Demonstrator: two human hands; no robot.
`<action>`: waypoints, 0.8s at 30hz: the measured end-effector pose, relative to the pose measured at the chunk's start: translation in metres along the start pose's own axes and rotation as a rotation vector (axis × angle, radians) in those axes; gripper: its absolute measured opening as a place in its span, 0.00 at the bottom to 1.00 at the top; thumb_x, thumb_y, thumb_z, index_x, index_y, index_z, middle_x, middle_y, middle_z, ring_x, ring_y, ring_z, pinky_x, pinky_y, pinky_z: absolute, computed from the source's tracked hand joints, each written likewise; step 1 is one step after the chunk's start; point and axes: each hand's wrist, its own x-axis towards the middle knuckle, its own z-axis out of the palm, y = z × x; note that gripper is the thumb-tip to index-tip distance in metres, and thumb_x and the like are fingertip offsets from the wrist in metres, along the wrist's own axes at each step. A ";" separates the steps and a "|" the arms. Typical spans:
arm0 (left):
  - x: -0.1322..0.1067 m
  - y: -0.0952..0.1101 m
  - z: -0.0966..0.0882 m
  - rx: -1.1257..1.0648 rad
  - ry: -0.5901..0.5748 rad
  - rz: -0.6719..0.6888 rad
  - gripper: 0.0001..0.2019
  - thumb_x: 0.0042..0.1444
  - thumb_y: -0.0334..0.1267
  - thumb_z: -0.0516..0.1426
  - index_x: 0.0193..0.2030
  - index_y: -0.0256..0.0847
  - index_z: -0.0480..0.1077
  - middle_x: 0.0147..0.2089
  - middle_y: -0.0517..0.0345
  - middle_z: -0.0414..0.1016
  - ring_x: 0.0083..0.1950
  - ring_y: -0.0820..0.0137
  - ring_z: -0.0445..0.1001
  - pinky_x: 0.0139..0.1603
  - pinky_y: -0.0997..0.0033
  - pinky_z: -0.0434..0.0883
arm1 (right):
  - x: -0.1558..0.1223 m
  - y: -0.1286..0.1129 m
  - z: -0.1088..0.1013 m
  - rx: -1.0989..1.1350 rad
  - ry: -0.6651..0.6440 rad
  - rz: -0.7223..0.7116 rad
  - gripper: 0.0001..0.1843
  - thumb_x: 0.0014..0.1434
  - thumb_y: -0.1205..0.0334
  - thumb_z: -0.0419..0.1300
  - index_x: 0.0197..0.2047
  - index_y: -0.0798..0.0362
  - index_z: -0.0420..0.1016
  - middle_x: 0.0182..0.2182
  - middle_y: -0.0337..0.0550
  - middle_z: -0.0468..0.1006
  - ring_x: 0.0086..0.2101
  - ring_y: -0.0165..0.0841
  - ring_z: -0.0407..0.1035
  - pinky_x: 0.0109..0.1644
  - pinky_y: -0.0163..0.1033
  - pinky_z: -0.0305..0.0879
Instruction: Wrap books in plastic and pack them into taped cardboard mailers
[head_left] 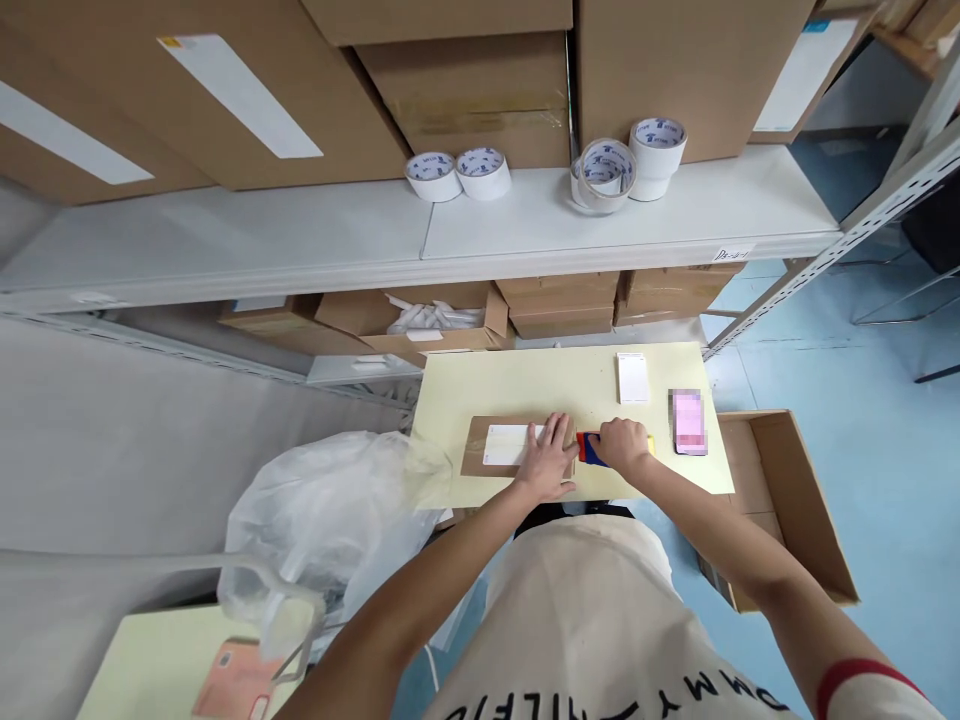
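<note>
Resting on R end of carton [475, 448]: L hand [547, 462], fingers spread, not gripping. R hand [622, 444] clamped on blue/red/yellow tool [590, 449] (type unclear), just R of carton, approx in line w/ carton's long axis, running L-R on worktop [487, 382].

My left hand [546, 458] lies on the parcel [502, 446], my right hand [624, 443] holds the tool [590, 450] just right of it, with the phone [688, 421] farther right, the bag [315, 530] to the parcel's left, and the shelf [525, 215] with tape rolls [484, 178] beyond the parcel.
</note>
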 end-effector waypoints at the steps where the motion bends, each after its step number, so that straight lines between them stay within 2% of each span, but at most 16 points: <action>1: 0.001 0.004 -0.002 0.011 0.002 -0.020 0.32 0.43 0.52 0.66 0.56 0.47 0.70 0.74 0.43 0.44 0.73 0.40 0.38 0.65 0.29 0.38 | 0.002 -0.004 0.001 -0.001 -0.007 -0.013 0.16 0.64 0.60 0.52 0.39 0.59 0.80 0.35 0.61 0.81 0.37 0.45 0.77 0.38 0.44 0.66; 3: 0.003 0.009 -0.003 0.018 0.014 -0.046 0.28 0.43 0.49 0.67 0.54 0.47 0.72 0.74 0.43 0.46 0.73 0.41 0.41 0.65 0.29 0.39 | 0.003 0.002 0.006 -0.006 -0.011 -0.005 0.15 0.63 0.62 0.53 0.37 0.60 0.79 0.35 0.61 0.81 0.37 0.46 0.77 0.38 0.44 0.67; 4: 0.004 0.011 -0.003 0.010 0.022 -0.057 0.28 0.43 0.49 0.67 0.53 0.47 0.72 0.73 0.43 0.47 0.73 0.41 0.41 0.65 0.29 0.39 | 0.002 0.011 0.008 -0.004 -0.001 0.019 0.16 0.64 0.60 0.52 0.37 0.60 0.79 0.35 0.62 0.80 0.37 0.47 0.77 0.37 0.44 0.66; 6: 0.005 0.013 -0.002 -0.024 0.046 -0.085 0.31 0.43 0.51 0.67 0.56 0.46 0.71 0.73 0.41 0.46 0.73 0.40 0.41 0.65 0.28 0.38 | -0.001 0.032 0.014 0.026 0.053 0.089 0.23 0.67 0.52 0.48 0.38 0.60 0.78 0.35 0.63 0.80 0.37 0.47 0.77 0.36 0.44 0.66; 8: 0.007 0.013 0.000 -0.067 0.076 -0.120 0.39 0.42 0.55 0.66 0.62 0.46 0.66 0.74 0.38 0.43 0.73 0.39 0.40 0.65 0.28 0.37 | -0.006 0.051 0.023 0.088 0.113 0.140 0.28 0.67 0.46 0.44 0.40 0.59 0.76 0.36 0.62 0.80 0.37 0.46 0.77 0.37 0.43 0.65; 10: 0.009 0.011 0.003 -0.110 0.106 -0.147 0.49 0.40 0.59 0.66 0.68 0.44 0.57 0.74 0.36 0.40 0.73 0.39 0.39 0.65 0.27 0.36 | -0.010 0.063 0.036 0.156 0.148 0.128 0.24 0.68 0.49 0.44 0.43 0.59 0.74 0.37 0.59 0.80 0.38 0.45 0.76 0.38 0.42 0.65; 12: 0.010 0.007 0.005 -0.157 0.126 -0.133 0.54 0.41 0.60 0.64 0.71 0.41 0.48 0.74 0.34 0.37 0.73 0.40 0.39 0.66 0.29 0.35 | -0.012 0.067 0.053 0.202 0.158 0.086 0.18 0.66 0.57 0.48 0.49 0.60 0.70 0.40 0.57 0.80 0.40 0.43 0.75 0.41 0.41 0.64; 14: 0.007 0.001 0.009 -0.216 0.151 -0.088 0.51 0.49 0.57 0.61 0.72 0.37 0.43 0.75 0.33 0.36 0.74 0.44 0.39 0.68 0.34 0.37 | -0.013 0.067 0.072 0.220 0.151 0.057 0.18 0.62 0.64 0.51 0.54 0.62 0.66 0.42 0.57 0.79 0.42 0.42 0.74 0.44 0.41 0.64; 17: -0.006 -0.011 0.015 -0.278 0.230 -0.084 0.35 0.61 0.46 0.50 0.72 0.36 0.44 0.75 0.38 0.37 0.75 0.50 0.39 0.70 0.41 0.41 | -0.010 0.066 0.101 0.200 0.146 0.029 0.20 0.61 0.68 0.49 0.56 0.63 0.64 0.46 0.59 0.77 0.43 0.42 0.73 0.46 0.42 0.63; 20: -0.028 -0.026 0.022 -0.270 0.343 -0.272 0.28 0.64 0.41 0.46 0.70 0.37 0.52 0.74 0.39 0.46 0.74 0.50 0.40 0.70 0.39 0.41 | -0.003 0.064 0.126 0.165 0.186 0.008 0.24 0.61 0.71 0.47 0.60 0.64 0.61 0.52 0.60 0.75 0.48 0.43 0.72 0.50 0.44 0.64; 22: -0.044 -0.039 0.026 -0.272 0.434 -0.467 0.28 0.63 0.43 0.47 0.68 0.35 0.54 0.73 0.36 0.47 0.74 0.46 0.40 0.69 0.35 0.39 | 0.002 0.064 0.140 0.150 0.197 0.004 0.26 0.61 0.72 0.46 0.62 0.64 0.60 0.53 0.61 0.74 0.50 0.44 0.71 0.51 0.45 0.65; 24: -0.060 -0.055 0.032 -0.335 0.520 -0.671 0.32 0.61 0.46 0.50 0.68 0.32 0.53 0.73 0.33 0.45 0.74 0.43 0.39 0.68 0.33 0.40 | 0.006 0.063 0.149 0.152 0.200 -0.004 0.27 0.61 0.71 0.47 0.64 0.62 0.59 0.51 0.62 0.76 0.49 0.45 0.72 0.49 0.47 0.67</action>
